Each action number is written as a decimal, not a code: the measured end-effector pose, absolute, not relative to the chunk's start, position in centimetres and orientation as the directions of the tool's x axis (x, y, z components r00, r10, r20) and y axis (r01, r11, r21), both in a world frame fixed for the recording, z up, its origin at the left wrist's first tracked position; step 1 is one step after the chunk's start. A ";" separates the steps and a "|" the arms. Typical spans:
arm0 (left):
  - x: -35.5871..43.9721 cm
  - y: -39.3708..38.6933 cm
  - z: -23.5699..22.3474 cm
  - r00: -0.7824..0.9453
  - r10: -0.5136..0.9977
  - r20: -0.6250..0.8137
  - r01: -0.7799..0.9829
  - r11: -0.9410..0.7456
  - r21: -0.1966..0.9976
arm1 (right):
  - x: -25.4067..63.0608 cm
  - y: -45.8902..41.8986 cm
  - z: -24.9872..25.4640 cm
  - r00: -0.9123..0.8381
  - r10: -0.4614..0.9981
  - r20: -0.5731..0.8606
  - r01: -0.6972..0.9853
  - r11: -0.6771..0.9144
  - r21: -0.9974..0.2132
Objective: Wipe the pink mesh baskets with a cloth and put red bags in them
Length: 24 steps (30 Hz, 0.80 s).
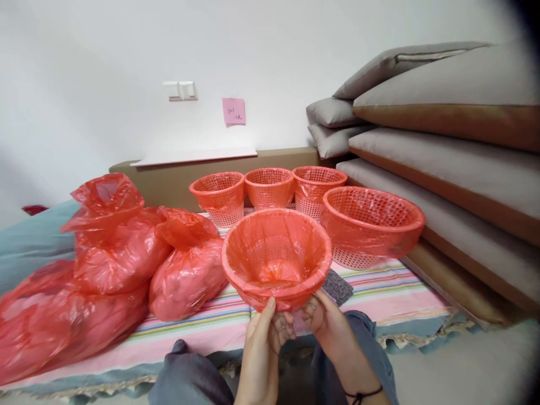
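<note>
A perforated basket (276, 247), lined with a thin red plastic bag (278, 273), is in front of me with its mouth tipped toward me. My left hand (269, 332) is closed at its near side, thumb against the bag-covered wall just under the rim. Curled fingers of my right hand (327, 323) pinch the film at the near right of the same basket. Behind it stand more baskets with red film folded over their rims: one on the left (219, 188), one in the middle (270, 185), one on the right (318, 183), and a larger one (371, 219) nearer.
Several full, bulging red bags (122, 253) lie at left on the striped cloth (202, 326). Grey and brown cushions (447, 124) are stacked at right. A dark grey cloth-like piece (338, 287) lies beside the lined basket. A pink note (233, 111) is on the wall.
</note>
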<state>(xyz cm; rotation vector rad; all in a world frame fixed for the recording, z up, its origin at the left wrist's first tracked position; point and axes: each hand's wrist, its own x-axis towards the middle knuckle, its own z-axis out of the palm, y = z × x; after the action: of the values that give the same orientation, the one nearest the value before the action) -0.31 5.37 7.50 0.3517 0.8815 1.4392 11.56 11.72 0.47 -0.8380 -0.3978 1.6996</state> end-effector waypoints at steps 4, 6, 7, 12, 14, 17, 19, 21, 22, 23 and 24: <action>-2.0 5.5 8.0 -0.206 0.928 -0.312 -0.752 0.054 0.658 | 12.8 12.5 1.5 -0.019 0.916 -0.400 -0.780 -0.264 -0.568; -3.2 5.9 8.5 -0.249 0.887 -0.388 -0.814 0.025 0.580 | 13.6 12.6 2.6 0.076 0.920 -0.384 -0.785 -0.182 -0.592; -3.7 6.2 8.9 -0.257 0.864 -0.433 -0.843 0.019 0.537 | 14.0 12.7 3.3 0.125 0.926 -0.355 -0.776 -0.132 -0.617; -6.2 8.0 10.7 -0.268 0.805 -0.530 -0.910 -0.032 0.413 | 14.8 14.3 7.1 0.330 0.938 -0.108 -0.599 0.120 -0.791; -7.0 8.6 10.9 -0.260 0.813 -0.521 -0.915 -0.034 0.403 | 14.7 15.7 8.1 0.350 0.937 -0.010 -0.523 0.187 -0.832; -8.2 9.5 10.0 -0.289 0.825 -0.486 -0.884 -0.035 0.466 | 14.3 18.2 9.0 0.347 0.932 0.107 -0.426 0.258 -0.867; -8.9 10.0 8.9 -0.379 0.824 -0.421 -0.795 -0.057 0.604 | 14.1 20.0 9.5 0.355 0.920 0.165 -0.354 0.295 -0.887; -9.3 10.4 7.6 -0.509 0.794 -0.332 -0.649 -0.100 0.755 | 14.1 21.7 10.3 0.337 0.917 0.214 -0.270 0.312 -0.911; -9.3 10.7 7.1 -0.566 0.772 -0.290 -0.580 -0.122 0.806 | 14.1 22.6 10.6 0.304 0.920 0.245 -0.213 0.317 -0.924; -9.2 11.0 6.7 -0.607 0.753 -0.254 -0.528 -0.144 0.837 | 14.1 23.4 11.0 0.257 0.925 0.282 -0.145 0.325 -0.935; -9.0 11.3 6.5 -0.636 0.738 -0.225 -0.493 -0.164 0.854 | 14.1 24.3 11.3 0.197 0.927 0.320 -0.065 0.339 -0.939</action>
<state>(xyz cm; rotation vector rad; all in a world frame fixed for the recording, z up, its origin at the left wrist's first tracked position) -8.99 11.26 6.48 0.3087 1.2617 1.8976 14.15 24.29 11.29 -0.9737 -1.1466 0.8753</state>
